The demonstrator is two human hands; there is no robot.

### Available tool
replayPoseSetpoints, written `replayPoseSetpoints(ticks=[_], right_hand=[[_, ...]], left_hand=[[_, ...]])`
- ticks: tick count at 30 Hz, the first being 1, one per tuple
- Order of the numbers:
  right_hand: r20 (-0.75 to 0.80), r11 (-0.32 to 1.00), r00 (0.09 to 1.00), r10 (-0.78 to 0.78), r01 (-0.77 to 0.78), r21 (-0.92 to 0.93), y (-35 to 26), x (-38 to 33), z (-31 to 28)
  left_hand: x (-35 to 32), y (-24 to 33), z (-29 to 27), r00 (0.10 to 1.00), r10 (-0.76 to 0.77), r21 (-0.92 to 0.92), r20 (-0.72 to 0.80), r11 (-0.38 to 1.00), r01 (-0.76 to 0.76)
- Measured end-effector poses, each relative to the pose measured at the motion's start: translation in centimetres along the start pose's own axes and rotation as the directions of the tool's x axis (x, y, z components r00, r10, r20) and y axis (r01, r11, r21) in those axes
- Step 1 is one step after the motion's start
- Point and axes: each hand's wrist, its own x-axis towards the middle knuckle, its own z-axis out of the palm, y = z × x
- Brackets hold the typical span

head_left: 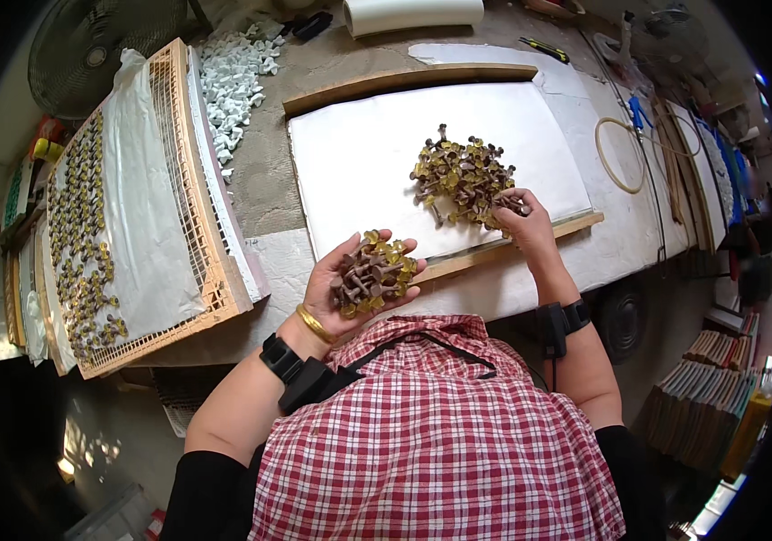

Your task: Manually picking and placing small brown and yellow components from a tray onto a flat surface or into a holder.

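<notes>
My left hand (321, 287), palm up with curled fingers, cups a heap of small brown-stemmed pieces with shiny yellow heads (373, 278). A larger pile of the same pieces (460, 178) lies on the white sheet (350, 171), within a wooden-edged board. At this pile's right edge my right hand (528, 219) has its fingers closed round a few brown-stemmed pieces (514, 206). Its fingertips are partly hidden.
Left of the board, a wooden-framed mesh rack (189, 180) carries a pale sheet and rows of yellow-headed pieces (79, 243). White small pieces (240, 81) lie beyond it. A white roll (413, 13), a cutter knife (544, 49) and a hose loop (604, 158) lie farther back.
</notes>
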Motion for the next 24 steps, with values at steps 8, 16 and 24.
replayPoseSetpoints(ticks=[8,16,24], right_hand=[[0.143,0.827,0.979,-0.148,0.202,-0.525,-1.4,3.8,-1.0],[0.186,0.905,0.981,-0.050,0.124,-0.407,-3.2,4.3,-1.4],[0.118,0.931,0.991,-0.066,0.104,-0.350,-4.0,4.5,-0.8]], left_hand=[[6.0,-0.5,-1.3,0.996,-0.013,0.028,-0.085,0.999,0.015],[6.9,1.5,-2.9,0.997,-0.035,0.030,-0.063,0.999,0.037],[6.9,2.5,-3.8,1.000,-0.013,-0.029,-0.016,0.999,0.013]])
